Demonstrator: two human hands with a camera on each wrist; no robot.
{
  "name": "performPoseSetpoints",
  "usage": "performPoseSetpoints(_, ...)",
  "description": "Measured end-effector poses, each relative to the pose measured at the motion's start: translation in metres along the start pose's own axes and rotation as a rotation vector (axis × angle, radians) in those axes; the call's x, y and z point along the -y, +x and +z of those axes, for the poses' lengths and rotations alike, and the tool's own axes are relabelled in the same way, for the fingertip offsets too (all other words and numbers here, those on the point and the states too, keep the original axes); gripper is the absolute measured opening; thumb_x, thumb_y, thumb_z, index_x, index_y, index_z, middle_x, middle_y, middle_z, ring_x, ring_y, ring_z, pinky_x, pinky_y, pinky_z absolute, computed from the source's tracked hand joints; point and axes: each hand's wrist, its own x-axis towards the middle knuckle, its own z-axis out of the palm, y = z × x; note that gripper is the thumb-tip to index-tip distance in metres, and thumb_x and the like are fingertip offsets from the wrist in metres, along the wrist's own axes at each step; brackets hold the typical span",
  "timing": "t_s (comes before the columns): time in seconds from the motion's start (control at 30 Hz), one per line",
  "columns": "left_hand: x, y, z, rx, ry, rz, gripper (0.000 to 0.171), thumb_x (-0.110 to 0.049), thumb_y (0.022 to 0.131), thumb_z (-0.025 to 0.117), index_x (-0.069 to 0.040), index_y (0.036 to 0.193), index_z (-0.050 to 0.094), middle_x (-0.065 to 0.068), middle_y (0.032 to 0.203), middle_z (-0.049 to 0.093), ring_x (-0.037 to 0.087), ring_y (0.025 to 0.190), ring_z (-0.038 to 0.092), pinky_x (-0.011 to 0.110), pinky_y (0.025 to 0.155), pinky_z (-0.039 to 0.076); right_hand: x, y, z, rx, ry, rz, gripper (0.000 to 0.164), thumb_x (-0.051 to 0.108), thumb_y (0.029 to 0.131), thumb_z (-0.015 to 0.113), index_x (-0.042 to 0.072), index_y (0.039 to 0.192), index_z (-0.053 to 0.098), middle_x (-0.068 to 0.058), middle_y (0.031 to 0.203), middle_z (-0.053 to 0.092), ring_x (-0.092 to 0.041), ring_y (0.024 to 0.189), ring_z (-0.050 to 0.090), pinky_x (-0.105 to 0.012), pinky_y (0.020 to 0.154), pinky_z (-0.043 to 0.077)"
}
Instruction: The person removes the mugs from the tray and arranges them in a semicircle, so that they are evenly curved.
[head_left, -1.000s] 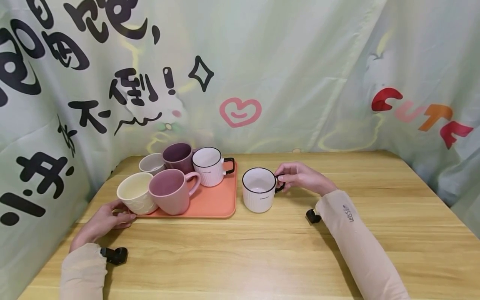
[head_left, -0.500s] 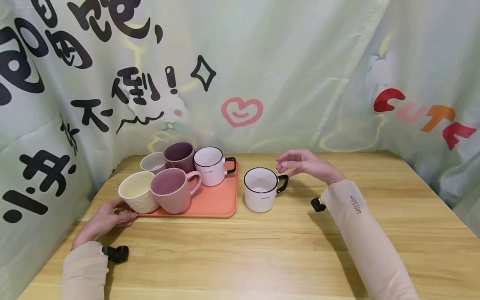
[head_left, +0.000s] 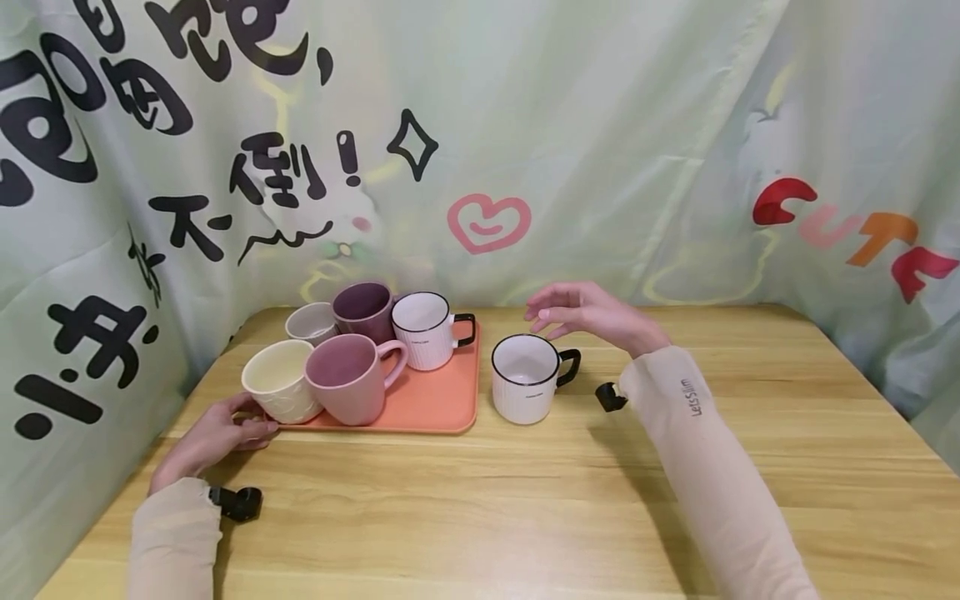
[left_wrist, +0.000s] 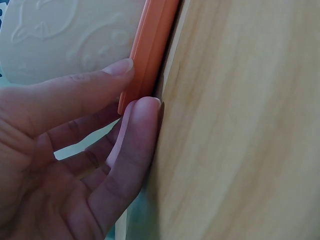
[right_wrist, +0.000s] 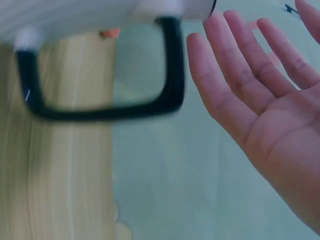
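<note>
At the near left corner of an orange tray (head_left: 450,412), my left hand (head_left: 219,435) pinches the rim between thumb and finger, as the left wrist view shows. Right beside those fingers stands a cream cup (head_left: 283,396) with a raised pattern. My right hand (head_left: 588,317) hovers with loose fingers just behind and above the rim of a white mug (head_left: 522,402), holding nothing. This mug has a black rim and stands upright on the table, right of the tray. Its black handle (right_wrist: 105,112) looms large in the right wrist view, to the left of the extended fingers.
On the tray also stand a pink mug (head_left: 348,387), a dark purple mug (head_left: 363,302), a small greyish cup (head_left: 312,322) and a second white mug (head_left: 424,342). A printed curtain (head_left: 600,167) hangs behind the wooden table (head_left: 525,508).
My right hand let go of the white mug's black handle, rose away from it, then moved left to above the mug's back rim. The left hand stays at the tray corner.
</note>
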Motion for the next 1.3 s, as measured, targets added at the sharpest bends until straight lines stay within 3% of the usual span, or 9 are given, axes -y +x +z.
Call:
performPoseSetpoints(0.33,-0.004,-0.002,0.001,-0.005,-0.004,0.004,0.052,0.001,0.095,0.067,0.023,0.132,0.039,0.027,0.114,0.057,0.010,0.084,0.064,0.027,0.075,0.061,0.019,0.015,0.013,-0.003,0.043,-0.042,0.036,0.006,0.101,0.060,-0.009,0.134,0.054,-0.021,0.129,0.062,-0.039,0.116,0.059,-0.051,0.101,0.051)
performPoseSetpoints(0.47,-0.003,0.000,0.001,-0.005,-0.005,0.008,0.052,0.000,0.095,0.067,0.023,0.133,0.039,0.027,0.115,0.057,0.011,0.084,0.064,0.027,0.075,0.061,0.028,0.020,0.020,0.005,0.056,-0.064,0.037,0.006,0.101,0.060,-0.008,0.134,0.055,-0.021,0.129,0.062,-0.035,0.114,0.061,-0.045,0.097,0.054)
performPoseSetpoints(0.73,0.002,0.000,0.000,-0.004,-0.008,0.018,0.051,0.001,0.095,0.067,0.022,0.133,0.040,0.024,0.113,0.058,0.011,0.084,0.064,0.027,0.075,0.061,0.034,0.036,0.043,0.050,0.113,-0.093,0.034,0.003,0.100,0.061,-0.008,0.131,0.056,-0.025,0.129,0.061,-0.041,0.116,0.061,-0.052,0.101,0.050)
performPoseSetpoints(0.97,0.003,0.001,0.001,-0.004,-0.011,0.027,0.051,0.001,0.095,0.067,0.022,0.133,0.040,0.024,0.114,0.058,0.010,0.085,0.064,0.028,0.075,0.061,0.041,0.048,0.062,0.082,0.108,-0.109,0.033,0.004,0.099,0.061,-0.005,0.130,0.059,-0.026,0.130,0.061,-0.029,0.107,0.067,-0.046,0.098,0.054)
performPoseSetpoints(1.17,0.002,0.001,0.000,-0.009,0.011,0.035,0.051,0.000,0.095,0.068,0.022,0.132,0.041,0.024,0.112,0.060,0.011,0.084,0.064,0.028,0.073,0.061,0.045,0.057,0.082,0.109,0.157,-0.115,0.034,0.001,0.099,0.061,-0.007,0.131,0.058,-0.029,0.131,0.059,-0.041,0.111,0.063,-0.056,0.100,0.050)
performPoseSetpoints(1.3,0.003,0.001,0.000,-0.001,-0.004,0.031,0.050,0.001,0.095,0.068,0.023,0.131,0.041,0.023,0.112,0.059,0.011,0.084,0.064,0.028,0.074,0.061,0.044,0.062,0.095,0.129,0.148,-0.111,0.036,0.000,0.099,0.060,-0.010,0.134,0.056,-0.026,0.131,0.061,-0.033,0.108,0.066,-0.051,0.097,0.053)
